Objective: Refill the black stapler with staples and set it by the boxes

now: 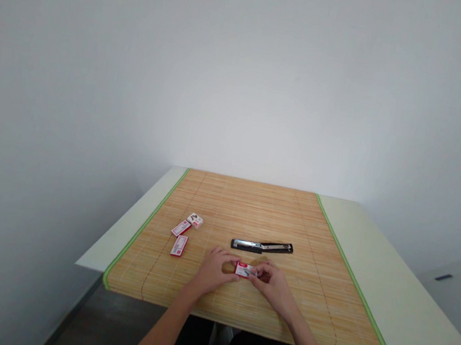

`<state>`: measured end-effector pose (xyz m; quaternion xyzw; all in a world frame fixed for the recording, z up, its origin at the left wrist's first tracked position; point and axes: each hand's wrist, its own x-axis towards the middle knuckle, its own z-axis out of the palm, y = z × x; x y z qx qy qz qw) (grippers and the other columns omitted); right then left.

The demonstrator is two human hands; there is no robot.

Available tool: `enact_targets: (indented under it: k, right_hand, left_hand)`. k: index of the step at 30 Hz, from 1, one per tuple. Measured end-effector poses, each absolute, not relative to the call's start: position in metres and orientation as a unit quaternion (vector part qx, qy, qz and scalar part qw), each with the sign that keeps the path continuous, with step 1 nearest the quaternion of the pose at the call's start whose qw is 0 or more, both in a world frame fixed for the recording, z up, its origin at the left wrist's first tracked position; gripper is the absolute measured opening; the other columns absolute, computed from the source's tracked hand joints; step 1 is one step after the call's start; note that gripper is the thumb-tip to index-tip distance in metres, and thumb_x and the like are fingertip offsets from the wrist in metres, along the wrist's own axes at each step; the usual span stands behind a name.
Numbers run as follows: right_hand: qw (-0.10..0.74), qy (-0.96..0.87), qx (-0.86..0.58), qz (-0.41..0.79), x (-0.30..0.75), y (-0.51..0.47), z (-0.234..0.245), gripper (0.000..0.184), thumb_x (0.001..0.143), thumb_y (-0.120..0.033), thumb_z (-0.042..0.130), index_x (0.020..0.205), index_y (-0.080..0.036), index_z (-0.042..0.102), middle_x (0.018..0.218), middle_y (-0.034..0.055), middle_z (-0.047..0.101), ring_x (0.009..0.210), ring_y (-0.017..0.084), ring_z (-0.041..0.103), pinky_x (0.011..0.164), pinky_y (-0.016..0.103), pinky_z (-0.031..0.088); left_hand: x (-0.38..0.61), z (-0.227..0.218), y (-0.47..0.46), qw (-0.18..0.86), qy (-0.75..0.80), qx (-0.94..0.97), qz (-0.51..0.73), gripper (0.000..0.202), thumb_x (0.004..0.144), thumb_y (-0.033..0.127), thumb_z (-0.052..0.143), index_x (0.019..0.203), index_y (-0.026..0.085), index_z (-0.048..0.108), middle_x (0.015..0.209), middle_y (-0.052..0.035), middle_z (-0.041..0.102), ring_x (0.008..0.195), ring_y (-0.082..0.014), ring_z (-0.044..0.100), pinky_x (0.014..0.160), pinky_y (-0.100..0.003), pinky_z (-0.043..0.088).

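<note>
Red/white box [240, 270] btwn your 2 hands, nr the table's [135, 219] near edge.
Your L hand [213, 270] has its grip clamped on the box's left end; your R hand's [275, 289] grip is pinched on a small grey piece [247, 271] at the right end, too tiny to ID. Blk stapler [248, 246] lies opened out just beyond; 3 more boxes [179, 246] sit twd the table's left edge, all on a slatted mat [251, 209] w/ green trim.
</note>
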<state>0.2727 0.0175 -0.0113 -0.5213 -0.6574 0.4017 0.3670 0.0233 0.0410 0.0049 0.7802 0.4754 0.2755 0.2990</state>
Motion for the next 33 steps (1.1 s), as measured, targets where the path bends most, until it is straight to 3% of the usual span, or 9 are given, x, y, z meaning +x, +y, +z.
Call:
enact_targets:
  k: [4, 8, 14, 30, 33]
  right_hand:
    - [0.373, -0.656, -0.513, 0.409, 0.272, 0.019, -0.011, 0.032, 0.085, -0.055, 0.075, 0.091, -0.023, 0.075, 0.101, 0.0064, 0.065, 0.084, 0.021, 0.065, 0.075, 0.036, 0.057]
    - [0.373, -0.655, -0.499, 0.427, 0.274, 0.018, -0.006, 0.034, 0.085, -0.055, 0.075, 0.093, -0.023, 0.074, 0.104, 0.0066, 0.065, 0.086, 0.021, 0.065, 0.078, 0.036, 0.058]
    - [0.365, -0.650, -0.502, 0.438, 0.280, 0.020, -0.002, 0.037, 0.084, -0.059, 0.075, 0.092, -0.022, 0.075, 0.103, 0.0067, 0.067, 0.092, 0.023, 0.068, 0.084, 0.038, 0.059]
    - [0.361, -0.622, -0.514, 0.468, 0.286, 0.013, -0.009, 0.039, 0.084, -0.058, 0.074, 0.100, -0.023, 0.072, 0.098, 0.0065, 0.075, 0.091, 0.026, 0.071, 0.087, 0.041, 0.058]
    - [0.348, -0.631, -0.516, 0.463, 0.286, 0.013, -0.002, 0.037, 0.085, -0.056, 0.074, 0.099, -0.022, 0.072, 0.097, 0.0062, 0.075, 0.090, 0.025, 0.071, 0.086, 0.040, 0.058]
  left_hand:
    - [0.023, 0.002, 0.041, 0.308, 0.469, 0.776, 0.289, 0.053, 0.073, 0.048, 0.086, 0.123, 0.034, 0.074, 0.118, -0.0042, 0.073, 0.115, -0.0297, 0.058, 0.103, -0.043, 0.041]
    - [0.022, 0.006, 0.039, 0.334, 0.445, 0.774, 0.301, 0.044, 0.079, 0.043, 0.082, 0.121, 0.034, 0.075, 0.119, -0.0016, 0.074, 0.114, -0.0269, 0.060, 0.104, -0.041, 0.042]
    - [0.024, 0.012, 0.035, 0.352, 0.465, 0.759, 0.290, 0.034, 0.078, 0.039, 0.082, 0.110, 0.029, 0.076, 0.100, -0.0021, 0.075, 0.103, -0.0263, 0.062, 0.094, -0.038, 0.045]
    - [0.024, 0.010, 0.035, 0.339, 0.463, 0.764, 0.295, 0.034, 0.075, 0.040, 0.084, 0.107, 0.030, 0.076, 0.100, -0.0010, 0.075, 0.103, -0.0263, 0.061, 0.096, -0.039, 0.044]
    - [0.024, 0.004, 0.035, 0.357, 0.454, 0.755, 0.311, 0.043, 0.073, 0.042, 0.086, 0.113, 0.029, 0.074, 0.098, -0.0009, 0.075, 0.101, -0.0257, 0.062, 0.094, -0.038, 0.046]
